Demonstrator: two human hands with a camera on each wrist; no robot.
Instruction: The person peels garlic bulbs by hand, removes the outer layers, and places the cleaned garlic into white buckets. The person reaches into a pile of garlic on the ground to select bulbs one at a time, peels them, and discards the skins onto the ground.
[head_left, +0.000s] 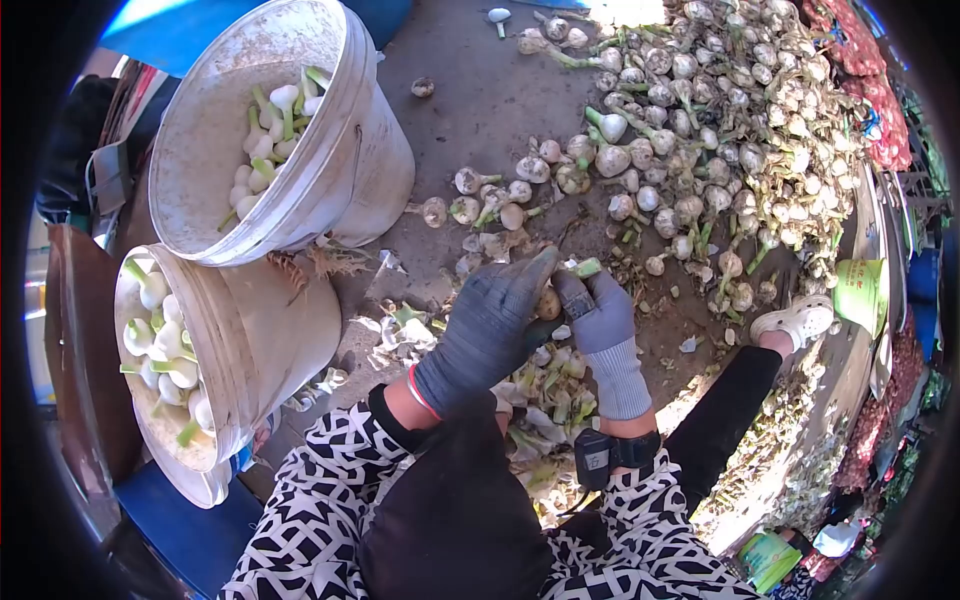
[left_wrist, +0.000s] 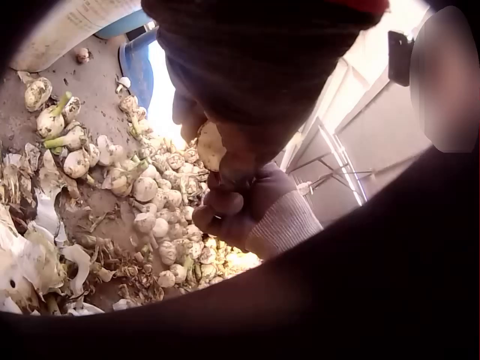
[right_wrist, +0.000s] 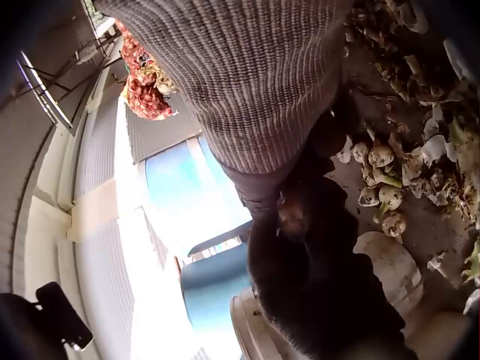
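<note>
My left hand [head_left: 480, 325], in a dark grey glove, grips a garlic bulb [head_left: 548, 303] in front of my lap. Close against it, my right hand [head_left: 607, 318], in a lighter grey glove with a ribbed cuff, pinches the bulb's short green stem [head_left: 586, 268] between thumb and fingers. In the left wrist view the pale side of the garlic bulb [left_wrist: 211, 146] shows between both gloves; the rest is covered by fingers. Both gloves are dark in the right wrist view. Garlic skins and leaf scraps [head_left: 550, 395] lie beneath the hands.
Two tilted white buckets [head_left: 375, 165] [head_left: 285, 330] stand at the left, both containing cleaned garlic [head_left: 265, 140]. A large heap of unpeeled garlic [head_left: 720, 130] covers the right side, with loose bulbs trailing toward my hands. Beyond it lie red mesh sacks [head_left: 880, 115] and a green container [head_left: 861, 293].
</note>
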